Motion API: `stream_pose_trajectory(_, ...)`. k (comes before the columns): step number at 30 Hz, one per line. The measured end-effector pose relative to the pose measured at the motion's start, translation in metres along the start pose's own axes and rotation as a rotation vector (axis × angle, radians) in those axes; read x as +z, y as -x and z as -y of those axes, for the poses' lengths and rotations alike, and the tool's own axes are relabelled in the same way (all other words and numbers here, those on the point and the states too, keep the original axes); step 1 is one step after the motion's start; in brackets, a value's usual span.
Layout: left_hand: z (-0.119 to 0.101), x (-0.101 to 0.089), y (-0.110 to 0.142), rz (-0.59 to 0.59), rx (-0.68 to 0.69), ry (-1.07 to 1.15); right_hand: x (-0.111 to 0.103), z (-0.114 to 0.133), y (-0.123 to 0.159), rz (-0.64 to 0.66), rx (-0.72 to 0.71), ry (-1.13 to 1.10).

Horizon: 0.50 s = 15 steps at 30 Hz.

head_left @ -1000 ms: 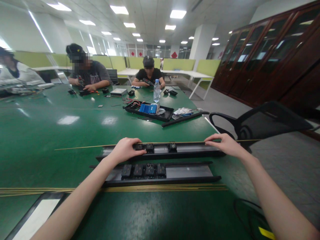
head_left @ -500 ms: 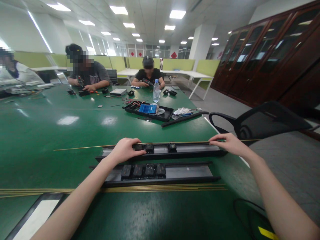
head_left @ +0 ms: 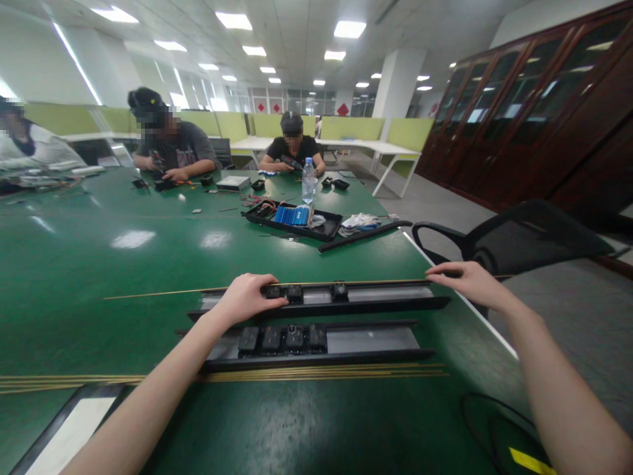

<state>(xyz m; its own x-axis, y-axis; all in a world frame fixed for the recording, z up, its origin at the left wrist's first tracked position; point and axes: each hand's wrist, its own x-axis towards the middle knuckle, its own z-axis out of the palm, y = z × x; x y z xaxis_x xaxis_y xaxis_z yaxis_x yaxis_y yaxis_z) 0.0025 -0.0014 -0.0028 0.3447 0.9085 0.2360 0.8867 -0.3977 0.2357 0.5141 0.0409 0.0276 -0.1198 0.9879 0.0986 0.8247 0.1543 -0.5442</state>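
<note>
Our right hand (head_left: 477, 282) slides toward three o'clock, pinching the rod (head_left: 321, 284), as our left hand (head_left: 250, 295) clamps it against the channel (head_left: 316, 295), widening our hold.

The left forearm (head_left: 161, 396) and right forearm (head_left: 556, 382) are bare and slender, widening smoothly from narrow wrists (head_left: 512, 303). The left hand (head_left: 248, 295) and right hand (head_left: 467, 280) are bare too, with fingers (head_left: 442, 267) that look slim, though blur softens their outlines.
</note>
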Motion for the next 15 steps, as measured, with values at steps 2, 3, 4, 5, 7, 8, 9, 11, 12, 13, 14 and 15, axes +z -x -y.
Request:
stream_pose_trajectory(2, -0.001, -0.001, 0.0, 0.001, -0.002, -0.014, 0.002, 0.004, 0.0, 0.001, -0.016, -0.017)
stream_pose_trajectory(3, -0.001, -0.001, 0.0, -0.001, -0.004, -0.022, 0.003, 0.006, 0.0, -0.001, -0.028, -0.023)
stream_pose_trajectory(4, -0.002, -0.001, 0.0, -0.003, -0.008, -0.032, 0.004, 0.008, 0.0, -0.002, -0.04, -0.025)
stream_pose_trajectory(5, -0.002, -0.002, 0.0, -0.006, -0.014, -0.043, 0.005, 0.009, 0.0, -0.002, -0.05, -0.024)
stream_pose_trajectory(7, -0.002, -0.003, 0.0, -0.014, -0.03, -0.065, 0.006, 0.011, -0.001, 0.001, -0.061, -0.013)
stream_pose_trajectory(8, -0.002, -0.003, 0.0, -0.016, -0.037, -0.074, 0.007, 0.011, -0.002, 0.002, -0.066, -0.005)
stream_pose_trajectory(9, -0.002, -0.004, 0.0, -0.016, -0.043, -0.079, 0.007, 0.011, -0.003, 0.004, -0.072, 0.003)
stream_pose_trajectory(11, -0.002, -0.004, 0.0, -0.012, -0.043, -0.079, 0.008, 0.009, -0.005, 0.007, -0.091, 0.015)
stream_pose_trajectory(12, -0.002, -0.004, 0.0, -0.01, -0.04, -0.076, 0.009, 0.007, -0.005, 0.007, -0.1, 0.019)
stream_pose_trajectory(13, -0.002, -0.004, 0.0, -0.009, -0.037, -0.073, 0.01, 0.007, -0.006, 0.009, -0.108, 0.022)
stream_pose_trajectory(14, -0.002, -0.004, 0.0, -0.009, -0.035, -0.071, 0.011, 0.006, -0.007, 0.01, -0.112, 0.025)
stream_pose_trajectory(15, -0.002, -0.004, 0.0, -0.01, -0.034, -0.069, 0.011, 0.006, -0.008, 0.011, -0.113, 0.028)
